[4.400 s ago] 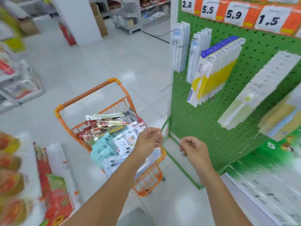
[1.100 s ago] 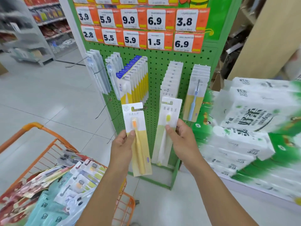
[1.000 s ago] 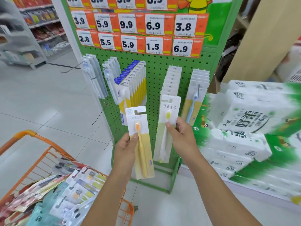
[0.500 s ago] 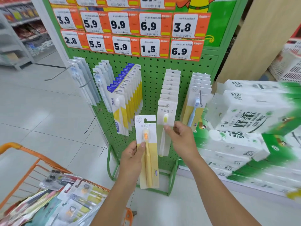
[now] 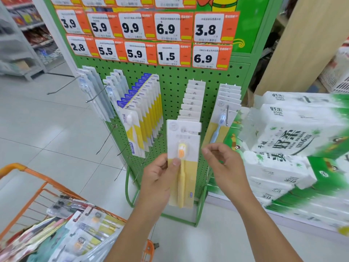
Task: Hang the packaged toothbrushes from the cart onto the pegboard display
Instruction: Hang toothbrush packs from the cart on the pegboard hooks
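Note:
My left hand (image 5: 158,178) grips a packaged toothbrush with a yellow handle (image 5: 186,182) by its left edge, upright in front of the green pegboard (image 5: 175,80). The pack's top overlaps the front pack of a hanging white row (image 5: 192,103). My right hand (image 5: 224,165) hovers just right of the pack with fingers curled and nothing in them. The orange cart (image 5: 34,178) at lower left holds several more packaged toothbrushes (image 5: 90,229).
Blue-and-yellow packs (image 5: 143,118), pale packs (image 5: 94,91) and blue-brush packs (image 5: 226,103) hang on other pegs. Bare hooks (image 5: 105,140) stick out low on the left. Stacked tissue packs (image 5: 302,129) crowd the right. Price tags (image 5: 166,27) line the top.
My right hand has let go of the white-and-green pack, which now hangs at the front of its row. My left hand has raised the yellow pack up in front of that row.

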`<state>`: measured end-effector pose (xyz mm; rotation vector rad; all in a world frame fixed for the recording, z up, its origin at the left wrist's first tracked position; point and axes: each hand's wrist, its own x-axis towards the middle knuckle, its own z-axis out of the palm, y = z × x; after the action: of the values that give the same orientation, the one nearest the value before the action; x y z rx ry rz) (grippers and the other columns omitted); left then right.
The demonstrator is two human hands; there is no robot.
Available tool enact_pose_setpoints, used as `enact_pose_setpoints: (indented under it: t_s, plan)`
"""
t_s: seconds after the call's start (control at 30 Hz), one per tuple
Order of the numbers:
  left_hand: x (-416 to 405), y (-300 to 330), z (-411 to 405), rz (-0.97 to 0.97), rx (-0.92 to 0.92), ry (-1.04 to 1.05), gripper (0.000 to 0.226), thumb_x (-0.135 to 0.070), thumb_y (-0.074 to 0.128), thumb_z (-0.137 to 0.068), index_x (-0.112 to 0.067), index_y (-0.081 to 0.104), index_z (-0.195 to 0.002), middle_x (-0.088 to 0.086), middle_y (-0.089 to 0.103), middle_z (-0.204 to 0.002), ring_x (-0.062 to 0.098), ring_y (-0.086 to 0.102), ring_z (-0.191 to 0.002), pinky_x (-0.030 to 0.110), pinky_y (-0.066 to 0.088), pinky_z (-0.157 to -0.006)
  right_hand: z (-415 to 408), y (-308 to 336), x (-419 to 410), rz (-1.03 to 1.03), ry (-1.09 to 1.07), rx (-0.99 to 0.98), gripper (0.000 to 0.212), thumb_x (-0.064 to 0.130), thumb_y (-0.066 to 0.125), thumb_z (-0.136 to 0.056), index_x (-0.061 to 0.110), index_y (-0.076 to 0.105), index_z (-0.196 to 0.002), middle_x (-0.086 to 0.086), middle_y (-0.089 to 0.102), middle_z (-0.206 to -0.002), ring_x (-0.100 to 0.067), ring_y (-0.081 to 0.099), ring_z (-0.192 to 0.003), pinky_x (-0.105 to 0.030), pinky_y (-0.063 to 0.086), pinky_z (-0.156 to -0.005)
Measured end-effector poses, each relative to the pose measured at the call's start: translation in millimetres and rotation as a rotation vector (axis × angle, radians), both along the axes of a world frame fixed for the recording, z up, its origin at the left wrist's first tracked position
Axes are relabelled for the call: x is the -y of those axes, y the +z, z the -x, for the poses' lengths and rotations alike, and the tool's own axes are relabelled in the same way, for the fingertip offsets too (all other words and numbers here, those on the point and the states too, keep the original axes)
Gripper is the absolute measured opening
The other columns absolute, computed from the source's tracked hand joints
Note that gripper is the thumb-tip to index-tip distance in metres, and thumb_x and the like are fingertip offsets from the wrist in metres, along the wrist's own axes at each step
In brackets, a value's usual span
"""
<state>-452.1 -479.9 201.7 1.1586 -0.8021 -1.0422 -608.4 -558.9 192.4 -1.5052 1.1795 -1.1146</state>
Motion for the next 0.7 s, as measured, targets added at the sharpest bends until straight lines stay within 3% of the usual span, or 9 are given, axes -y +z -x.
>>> enact_pose_setpoints:
  t_s: [0.07,0.13,0.23,0.33,0.43,0.57,0.7]
  plan:
    - [9,8,19,0.036,0.059,-0.019,0.016,-0.022,0.066,-0.095,-0.007,0.072,-0.095,0.009,0.073,-0.085,0.019,0.063,-0.077,0.031,0.053,-0.068,9,17,-9,0.015,0.044,0.166,0.02,0.03,0.063,-0.098,0.015,0.074,-0.092,-0.005,0.074,-0.086,-0.015,0.067,-0.082,-0.034,0.055,-0.077]
    - [20,12,39,0.02,0.055,-0.015,0.012,-0.014,0.062,-0.098,-0.009,0.072,-0.096,0.003,0.075,-0.082,0.014,0.065,-0.074,0.027,0.054,-0.067,18,31,-13,-0.005,0.099,0.284,0.026,0.034,0.067,-0.094,0.009,0.073,-0.09,-0.012,0.07,-0.082,-0.016,0.062,-0.075,-0.031,0.053,-0.072]
    - [32,11,63,-0.011,0.027,-0.015,0.012,-0.01,0.06,-0.098,-0.011,0.072,-0.094,-0.002,0.075,-0.078,0.008,0.066,-0.07,0.024,0.055,-0.066,32,30,-7,-0.023,0.069,0.289,0.015,0.022,0.071,-0.091,0.008,0.073,-0.094,-0.006,0.074,-0.084,-0.011,0.064,-0.076,-0.022,0.051,-0.072]
    - [40,4,76,-0.022,0.058,-0.007,0.009,-0.008,0.062,-0.097,-0.006,0.07,-0.093,-0.003,0.073,-0.073,0.005,0.064,-0.065,0.018,0.052,-0.06,43,19,2,-0.037,0.0,0.274,0.012,0.015,0.071,-0.091,0.004,0.072,-0.094,-0.022,0.071,-0.089,-0.017,0.062,-0.077,-0.036,0.051,-0.075]
    - [45,-2,80,-0.035,0.063,0.02,0.009,-0.007,0.062,-0.097,-0.001,0.069,-0.097,-0.001,0.074,-0.076,0.005,0.066,-0.067,0.019,0.053,-0.062,47,13,7,-0.049,-0.019,0.256,0.005,0.007,0.068,-0.094,0.006,0.074,-0.093,-0.014,0.075,-0.089,-0.017,0.066,-0.079,-0.044,0.055,-0.079]
    - [50,-7,77,-0.059,0.094,0.029,0.01,-0.01,0.062,-0.098,-0.002,0.069,-0.1,0.005,0.076,-0.084,0.009,0.067,-0.071,0.023,0.055,-0.066,44,7,10,-0.047,-0.03,0.245,0.005,0.015,0.07,-0.091,0.012,0.075,-0.091,-0.018,0.073,-0.09,-0.023,0.064,-0.08,-0.058,0.054,-0.084]
    - [57,-9,78,-0.092,0.116,0.015,0.008,-0.01,0.062,-0.098,-0.006,0.07,-0.1,0.003,0.077,-0.086,0.007,0.069,-0.073,0.021,0.055,-0.067,46,-1,16,-0.063,-0.061,0.25,0.011,0.023,0.071,-0.088,0.014,0.075,-0.091,-0.022,0.071,-0.09,-0.023,0.062,-0.079,-0.062,0.053,-0.083]
